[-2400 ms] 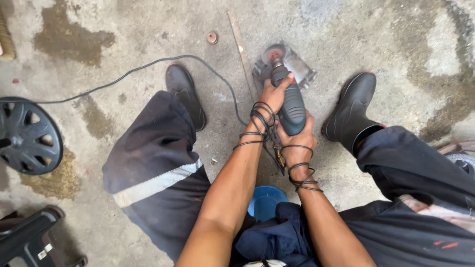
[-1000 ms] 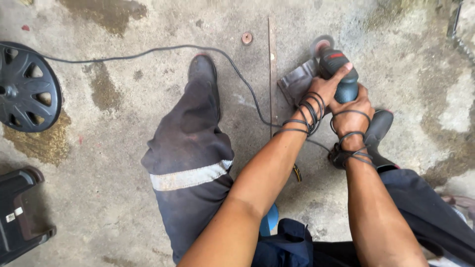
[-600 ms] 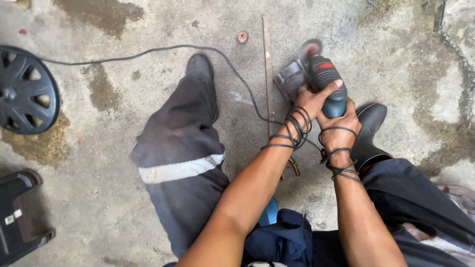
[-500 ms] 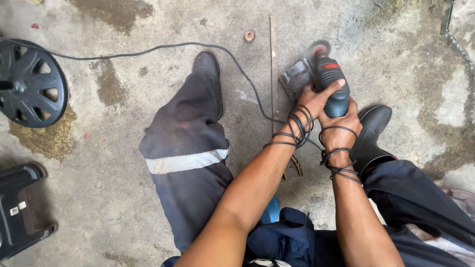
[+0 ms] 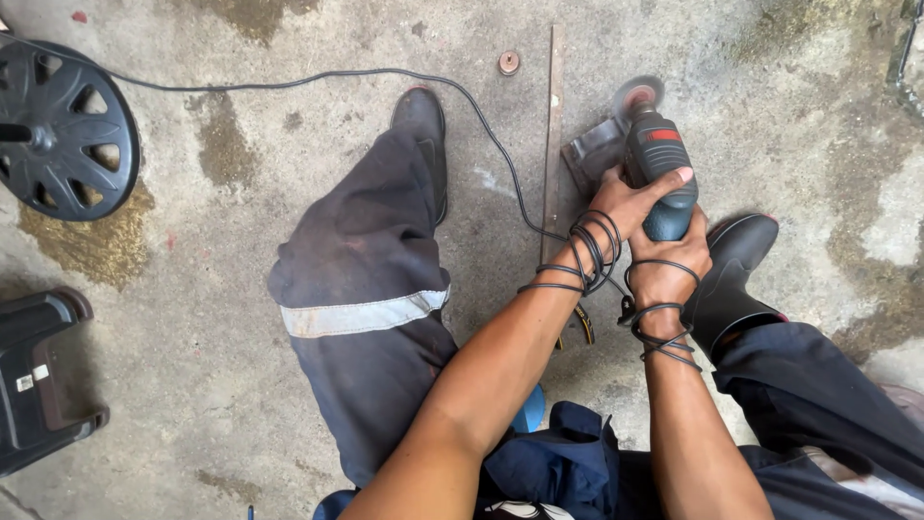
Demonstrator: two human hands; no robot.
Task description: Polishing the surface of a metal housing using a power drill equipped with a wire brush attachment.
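A: Tool first. Where does it sit?

B: Angle grinder (image 5: 657, 164), dark blue-green body with a red patch, right of centre and towards the far side. Its disc (image 5: 638, 94) points away from the person, low over the concrete floor (image 5: 241, 318), at the far edge of a small grey metal piece (image 5: 595, 154). Whether the disc touches anything, I cannot tell.

A: Hands?

B: Both on the grinder body. Left hand (image 5: 626, 202) comes in from the left, fingers (image 5: 674, 179) wrapped over the top of the housing and clamped on it. Right hand (image 5: 669, 270) grips the near end of the body from behind, fingers closed around it. Thin black cord (image 5: 589, 252) is looped several times around both wrists.

A: Just beside that?

B: A long thin metal strip (image 5: 551, 125) lies on the floor immediately left of the grinder, running near to far. A small rusty round washer (image 5: 508, 63) lies just left of its far end. A black power cable (image 5: 289, 82) trails from the wrists across the floor to the far left.

A: Further out?

B: Person's legs in dark work trousers with a reflective band (image 5: 361, 316); black boots, one (image 5: 423, 135) left of the strip, one (image 5: 736, 265) just right of the hands. Black wheel cover (image 5: 63, 130) far left. Dark plastic stool (image 5: 38, 380) near left.
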